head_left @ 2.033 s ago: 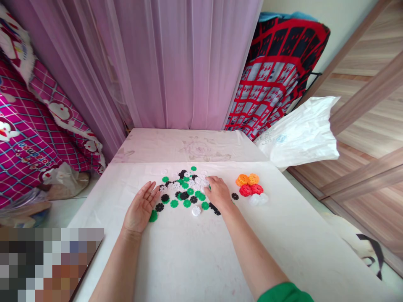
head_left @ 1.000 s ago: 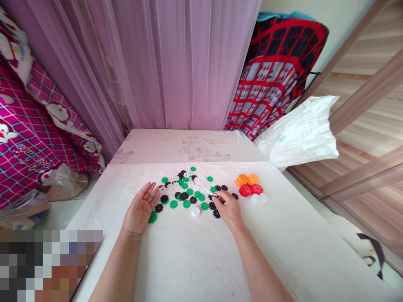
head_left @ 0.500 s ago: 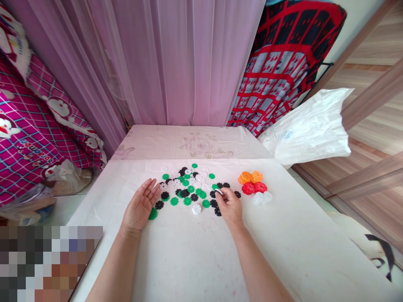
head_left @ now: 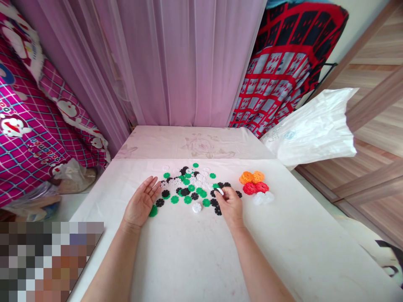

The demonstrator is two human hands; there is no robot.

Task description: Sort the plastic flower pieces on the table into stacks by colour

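Note:
Small notched discs in green, black and white lie scattered mid-table. My left hand [head_left: 142,203] rests palm up at their left side, fingers apart and holding nothing, beside a green disc [head_left: 153,211]. On the right, my right hand [head_left: 229,203] pinches a white disc [head_left: 220,191] between thumb and fingers, above several black discs [head_left: 218,210]. A white disc stack [head_left: 197,207] sits at the near edge of the scatter. Further right are orange discs [head_left: 246,177], red discs [head_left: 250,188] and whitish clear discs [head_left: 263,198] in piles.
The table [head_left: 189,260] has a pale cover. A white plastic bag [head_left: 315,128] stands at its right back edge. Purple curtains [head_left: 176,63] hang behind, with a pink patterned cloth [head_left: 47,113] at left and a red-black cloth [head_left: 277,71] at right.
The view has shifted slightly. Both hands keep nearly the same pose, and the white disc in my right hand is tilted a little differently.

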